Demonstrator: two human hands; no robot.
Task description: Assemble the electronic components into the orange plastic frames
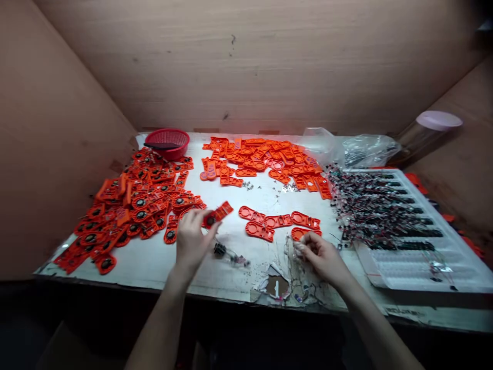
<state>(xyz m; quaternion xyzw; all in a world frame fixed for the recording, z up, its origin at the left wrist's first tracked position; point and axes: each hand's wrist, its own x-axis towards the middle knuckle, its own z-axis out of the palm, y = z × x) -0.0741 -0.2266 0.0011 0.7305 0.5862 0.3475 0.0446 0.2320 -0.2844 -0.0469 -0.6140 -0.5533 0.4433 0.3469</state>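
My left hand (190, 241) pinches an orange plastic housing (223, 210) with a round black part in its near end, raised above the white work surface. Below it lie a small black part (220, 250) and a blurred piece with thin wires (239, 260). My right hand (321, 257) has its fingers curled together at the lower edge of an orange housing shell (298, 234); whatever is between the fingertips is too small to make out. Several more open shells (259, 230) lie in a group between my hands.
Housings with round black parts (140, 215) are heaped left, by a red basket (173, 151). Orange shells (250, 159) and small metal bits (287, 188) lie at the back. A white tray (404, 270) bears wired parts at right. A torn hole (277, 287) marks the front edge.
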